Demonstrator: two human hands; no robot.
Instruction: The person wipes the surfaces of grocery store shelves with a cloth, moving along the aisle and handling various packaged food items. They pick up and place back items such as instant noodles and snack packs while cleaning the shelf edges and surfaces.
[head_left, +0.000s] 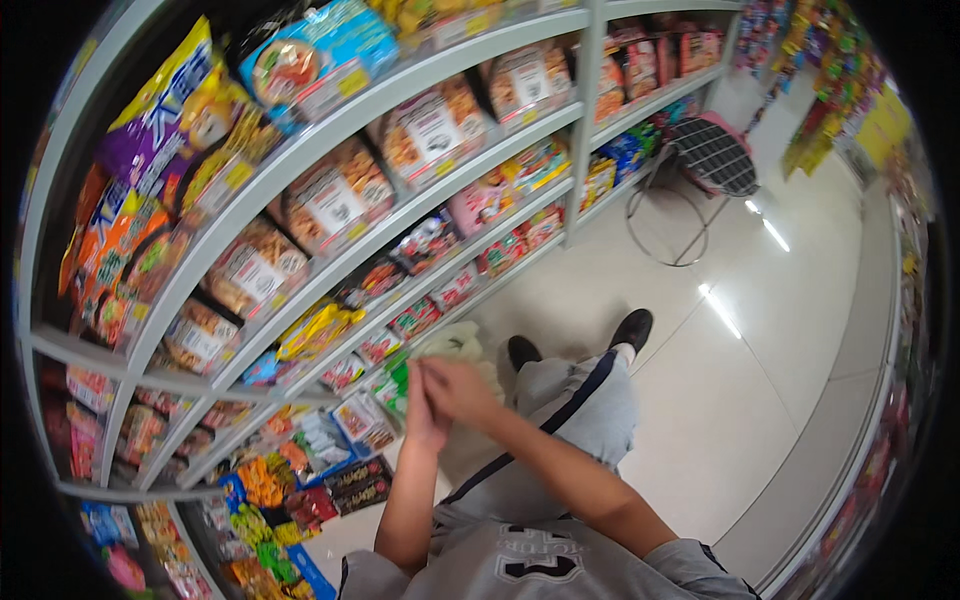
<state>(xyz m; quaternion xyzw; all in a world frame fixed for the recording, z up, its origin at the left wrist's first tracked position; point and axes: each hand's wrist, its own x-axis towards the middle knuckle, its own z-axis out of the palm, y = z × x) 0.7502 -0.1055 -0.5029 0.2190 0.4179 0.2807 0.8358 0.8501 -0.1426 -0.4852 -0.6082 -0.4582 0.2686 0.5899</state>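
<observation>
My left hand (422, 412) and my right hand (459, 390) are pressed together in front of my knees, with the right fingers laid over the left. Blur and overlap hide whether anything sits between them. Just beyond the fingers, a pale plastic bag (450, 339) rests low by the shelving. Left of my left hand is a green-and-white packet (391, 386). A white box with a food picture (364, 421) lies further left, above two black packages (358, 484).
Metal shelving (465, 182) curves along the left, filled with snack packets and boxed food. A round stool (712, 156) with a dark grid top stands at the back right. Tiled floor (739, 405) extends to the right, bounded by another shelf (847, 480). Colourful packets hang at upper right.
</observation>
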